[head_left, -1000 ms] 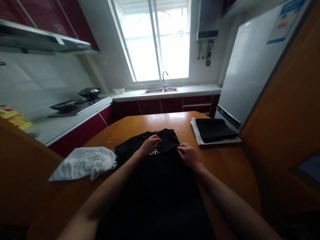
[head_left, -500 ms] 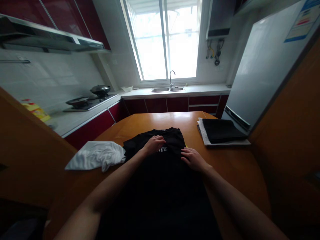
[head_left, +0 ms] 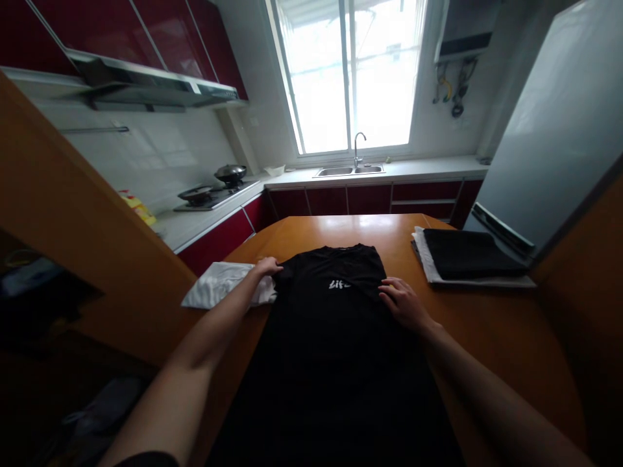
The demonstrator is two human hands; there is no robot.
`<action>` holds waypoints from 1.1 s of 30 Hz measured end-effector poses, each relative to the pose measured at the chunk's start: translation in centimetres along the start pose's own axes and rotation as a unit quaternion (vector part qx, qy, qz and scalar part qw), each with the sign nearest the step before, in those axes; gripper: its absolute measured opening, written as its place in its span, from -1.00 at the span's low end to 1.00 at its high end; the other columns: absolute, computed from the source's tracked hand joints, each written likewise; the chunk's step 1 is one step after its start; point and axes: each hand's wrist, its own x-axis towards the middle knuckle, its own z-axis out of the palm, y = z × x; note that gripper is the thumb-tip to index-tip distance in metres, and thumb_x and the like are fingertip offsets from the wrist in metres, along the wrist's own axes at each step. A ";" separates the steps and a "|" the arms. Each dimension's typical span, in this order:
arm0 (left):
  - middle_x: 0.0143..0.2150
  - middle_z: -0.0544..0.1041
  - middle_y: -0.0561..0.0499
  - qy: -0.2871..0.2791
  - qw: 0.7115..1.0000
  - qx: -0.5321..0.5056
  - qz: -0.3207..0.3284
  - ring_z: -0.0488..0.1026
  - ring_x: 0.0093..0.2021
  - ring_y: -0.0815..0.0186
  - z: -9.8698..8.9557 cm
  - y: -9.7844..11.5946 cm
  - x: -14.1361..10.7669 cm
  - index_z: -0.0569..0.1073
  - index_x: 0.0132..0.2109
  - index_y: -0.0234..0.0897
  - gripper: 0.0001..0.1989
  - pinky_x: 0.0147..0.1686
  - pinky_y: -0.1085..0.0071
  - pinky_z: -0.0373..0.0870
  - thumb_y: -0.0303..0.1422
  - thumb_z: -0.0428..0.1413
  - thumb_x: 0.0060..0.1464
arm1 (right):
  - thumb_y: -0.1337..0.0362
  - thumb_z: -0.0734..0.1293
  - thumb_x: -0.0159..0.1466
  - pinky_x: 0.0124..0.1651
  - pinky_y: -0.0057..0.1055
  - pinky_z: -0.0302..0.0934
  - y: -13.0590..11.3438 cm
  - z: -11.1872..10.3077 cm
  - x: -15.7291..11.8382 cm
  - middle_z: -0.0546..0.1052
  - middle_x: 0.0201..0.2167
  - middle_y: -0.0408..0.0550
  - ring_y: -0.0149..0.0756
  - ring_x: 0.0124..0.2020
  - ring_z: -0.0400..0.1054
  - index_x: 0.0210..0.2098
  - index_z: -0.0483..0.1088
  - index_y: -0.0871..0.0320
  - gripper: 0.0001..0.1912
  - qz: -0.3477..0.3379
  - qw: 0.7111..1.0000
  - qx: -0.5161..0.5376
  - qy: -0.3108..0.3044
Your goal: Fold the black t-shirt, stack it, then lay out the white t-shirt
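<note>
A black T-shirt (head_left: pixel 331 311) with white lettering on its chest lies spread on the wooden table (head_left: pixel 487 324), its neckline toward the window. My left hand (head_left: pixel 268 266) is closed on the tip of the shirt's left sleeve. Along the shirt's right edge rests my right hand (head_left: pixel 402 301), its fingers apart on the fabric near the armpit. White cloth (head_left: pixel 219 282) lies crumpled on the table beside and partly behind my left forearm.
Folded dark and light garments (head_left: pixel 467 253) are stacked on the table's right side. Beyond the table run a counter with a sink (head_left: pixel 335 171) and a stove with pans (head_left: pixel 230 173). A fridge (head_left: pixel 559 130) stands at the right.
My left hand has moved left from the shirt's chest to the sleeve, uncovering more lettering. My right hand stays at the right edge. The view has turned left.
</note>
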 end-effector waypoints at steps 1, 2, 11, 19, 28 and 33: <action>-0.28 0.63 -0.12 -0.012 1.000 0.002 0.002 0.56 -0.21 0.16 0.1 0.0 0.0 0.58 -0.23 -0.32 -0.81 -0.19 0.40 0.45 -0.31 0.24 0.00 | 0.14 0.21 0.42 0.25 -0.04 0.20 -0.1 0.0 0.0 0.50 0.08 0.08 -0.06 0.17 0.32 -0.06 0.56 0.09 -0.69 -0.001 1.000 0.003 -0.001; -0.32 0.63 -0.08 -0.019 1.000 0.004 0.003 0.55 -0.26 0.21 0.2 0.1 0.0 0.58 -0.26 -0.32 -0.83 -0.23 0.44 0.44 -0.32 0.24 -0.01 | 0.15 0.22 0.42 0.25 -0.04 0.21 -0.2 -0.1 -0.1 0.50 0.08 0.08 -0.06 0.17 0.32 -0.06 0.56 0.08 -0.69 0.000 1.000 0.007 -0.003; -0.05 0.61 -0.20 0.074 0.993 0.048 0.074 0.55 -0.04 0.10 -2.6 5.6 0.3 0.54 -0.01 -0.24 -0.67 -0.11 0.37 0.42 -0.21 0.14 0.13 | 0.17 0.23 0.40 0.21 -0.06 0.25 0.5 -0.4 -0.3 0.49 0.07 0.08 -0.08 0.13 0.34 -0.10 0.56 0.08 -0.72 0.014 1.000 0.026 0.000; -0.22 0.65 -0.08 -0.011 0.977 -0.071 0.201 0.58 -0.25 0.25 -2.5 11.3 -1.8 0.56 0.05 -0.26 -0.64 -0.20 0.45 0.43 -0.19 0.06 0.25 | 0.19 0.21 0.41 0.20 -0.09 0.26 0.0 -0.5 -0.2 0.49 0.06 0.08 -0.11 0.13 0.34 -0.10 0.55 0.10 -0.72 0.000 0.999 0.053 -0.004; 0.02 0.55 -0.19 0.115 0.958 -0.124 0.233 0.51 0.03 0.14 3.0 2.6 -6.6 0.55 0.06 -0.32 -0.63 0.10 0.30 0.41 -0.48 0.09 0.10 | 0.31 0.25 0.36 0.15 -0.13 0.28 -2.2 -1.1 0.3 0.52 -0.02 0.05 -0.12 0.05 0.36 -0.08 0.54 0.07 -0.76 -0.008 0.999 0.038 0.023; -0.02 0.54 -0.14 0.158 0.949 -0.172 0.212 0.49 0.02 0.13 6.7 -0.1 -9.9 0.52 0.07 -0.25 -0.62 0.10 0.24 0.43 -0.48 0.11 0.09 | 0.35 0.27 0.35 0.10 -0.23 0.24 -8.0 1.8 3.4 0.52 -0.03 0.02 -0.16 0.02 0.34 -0.08 0.54 0.07 -0.76 -0.061 0.994 -0.016 -0.089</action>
